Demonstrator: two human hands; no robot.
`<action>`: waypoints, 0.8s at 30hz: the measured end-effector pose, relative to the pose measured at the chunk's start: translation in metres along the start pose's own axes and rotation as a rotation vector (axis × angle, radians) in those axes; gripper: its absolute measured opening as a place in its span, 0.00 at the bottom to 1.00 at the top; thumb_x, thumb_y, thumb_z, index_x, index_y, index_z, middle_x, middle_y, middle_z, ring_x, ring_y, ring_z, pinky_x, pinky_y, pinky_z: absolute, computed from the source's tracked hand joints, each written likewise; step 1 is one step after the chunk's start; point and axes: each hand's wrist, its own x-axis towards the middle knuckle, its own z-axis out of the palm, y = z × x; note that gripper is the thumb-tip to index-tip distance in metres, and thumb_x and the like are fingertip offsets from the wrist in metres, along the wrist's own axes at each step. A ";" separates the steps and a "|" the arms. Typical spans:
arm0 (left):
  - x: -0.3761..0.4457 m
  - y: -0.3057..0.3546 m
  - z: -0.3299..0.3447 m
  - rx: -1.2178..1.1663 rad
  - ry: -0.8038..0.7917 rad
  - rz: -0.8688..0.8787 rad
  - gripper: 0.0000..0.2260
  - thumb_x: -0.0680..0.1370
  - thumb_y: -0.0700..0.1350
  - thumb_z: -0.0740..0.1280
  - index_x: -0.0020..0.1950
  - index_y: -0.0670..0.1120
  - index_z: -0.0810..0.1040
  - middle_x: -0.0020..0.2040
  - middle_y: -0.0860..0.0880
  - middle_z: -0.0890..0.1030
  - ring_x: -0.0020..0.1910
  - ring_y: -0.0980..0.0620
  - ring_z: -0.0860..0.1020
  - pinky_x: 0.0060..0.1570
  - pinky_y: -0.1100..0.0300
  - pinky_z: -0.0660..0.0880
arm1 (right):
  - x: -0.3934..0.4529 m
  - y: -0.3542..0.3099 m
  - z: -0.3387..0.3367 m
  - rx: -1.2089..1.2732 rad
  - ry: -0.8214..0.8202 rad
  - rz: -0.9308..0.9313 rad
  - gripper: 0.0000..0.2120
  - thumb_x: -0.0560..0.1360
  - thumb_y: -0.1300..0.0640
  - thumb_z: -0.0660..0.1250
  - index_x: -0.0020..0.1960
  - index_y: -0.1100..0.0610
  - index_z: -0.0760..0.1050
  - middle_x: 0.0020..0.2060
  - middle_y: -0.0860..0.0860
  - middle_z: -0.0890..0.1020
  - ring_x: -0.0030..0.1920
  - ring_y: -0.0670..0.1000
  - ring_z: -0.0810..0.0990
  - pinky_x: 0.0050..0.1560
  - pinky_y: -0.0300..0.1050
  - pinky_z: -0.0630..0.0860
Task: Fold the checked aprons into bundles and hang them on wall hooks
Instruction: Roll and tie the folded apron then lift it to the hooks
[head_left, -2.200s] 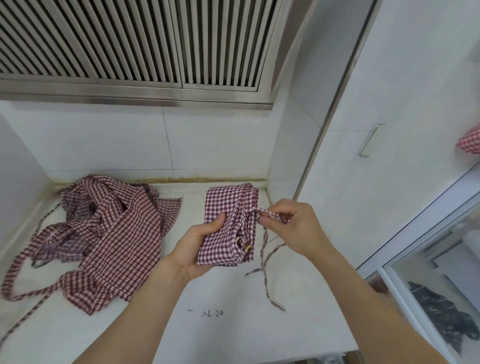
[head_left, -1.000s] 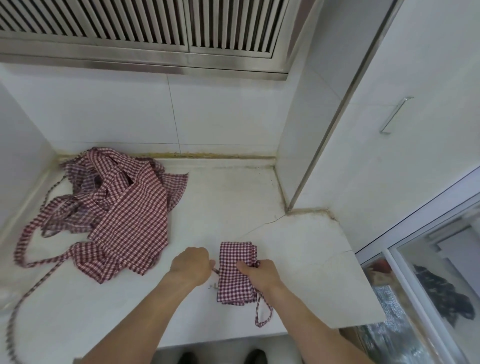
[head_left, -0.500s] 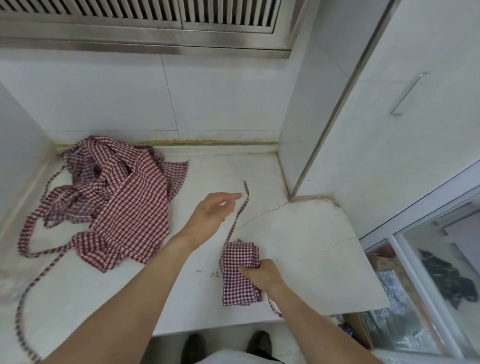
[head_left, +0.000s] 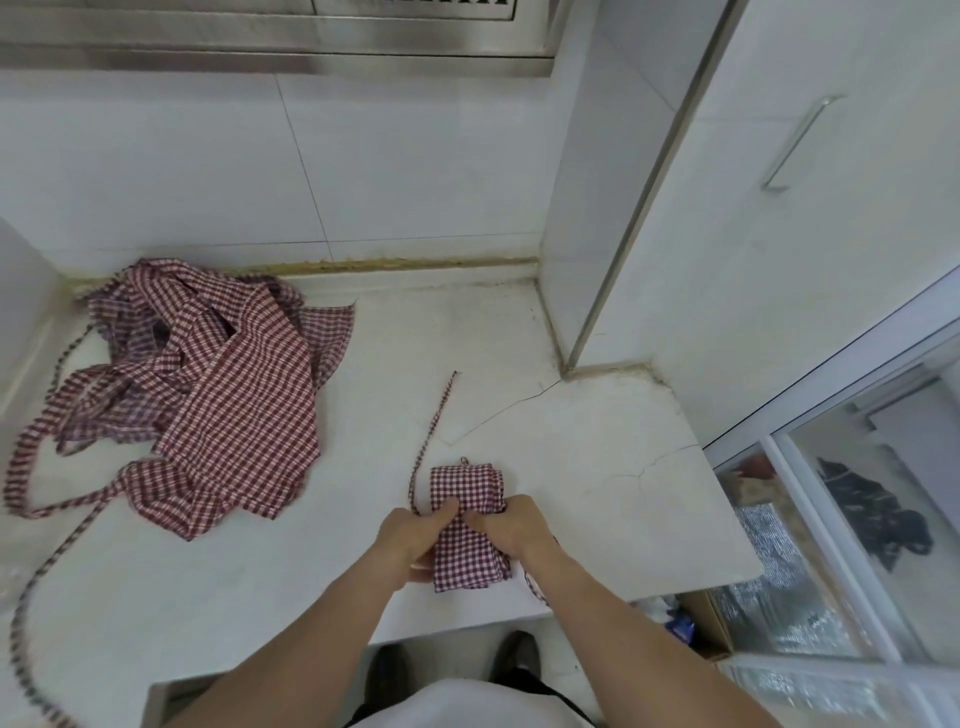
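Observation:
A folded red-and-white checked apron bundle (head_left: 465, 525) lies on the white counter (head_left: 597, 493) near its front edge. My left hand (head_left: 408, 535) grips the bundle's left side where a thin checked tie strap (head_left: 434, 431) leaves it and runs straight away across the counter. My right hand (head_left: 511, 525) grips the bundle's right side, fingers curled over the cloth. The two hands nearly meet over the bundle's middle. A heap of unfolded checked aprons (head_left: 208, 395) lies at the left of the counter. No wall hook is in view.
A long strap (head_left: 31, 597) from the heap trails off the counter's left front. A white cabinet with a metal handle (head_left: 795, 140) rises at the right. A steel vent hood (head_left: 280, 47) hangs above. A glass door (head_left: 857, 519) and boxes are at the lower right.
The bundle came down from mid-air onto the counter. My left hand flung the tie strap out across the counter, then came back and now grips the bundle beside my right hand.

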 end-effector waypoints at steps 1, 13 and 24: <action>0.000 -0.001 0.005 -0.006 0.034 0.020 0.26 0.76 0.57 0.71 0.59 0.35 0.74 0.51 0.41 0.81 0.46 0.43 0.81 0.37 0.54 0.81 | 0.001 0.000 0.001 -0.012 -0.008 -0.008 0.26 0.72 0.44 0.73 0.61 0.62 0.77 0.57 0.58 0.83 0.54 0.55 0.83 0.50 0.44 0.80; 0.015 -0.002 0.001 0.499 0.196 0.178 0.15 0.77 0.51 0.71 0.50 0.40 0.74 0.41 0.44 0.79 0.31 0.47 0.80 0.23 0.62 0.74 | -0.027 -0.012 -0.070 -0.362 -0.230 -0.025 0.21 0.72 0.41 0.73 0.42 0.59 0.77 0.32 0.50 0.74 0.31 0.48 0.69 0.28 0.37 0.66; 0.022 -0.006 0.006 0.545 0.243 0.241 0.15 0.76 0.51 0.72 0.50 0.41 0.73 0.49 0.41 0.81 0.42 0.43 0.82 0.38 0.55 0.80 | -0.025 -0.015 -0.229 0.030 0.920 -0.218 0.18 0.74 0.48 0.72 0.57 0.60 0.80 0.53 0.57 0.79 0.52 0.57 0.77 0.54 0.49 0.71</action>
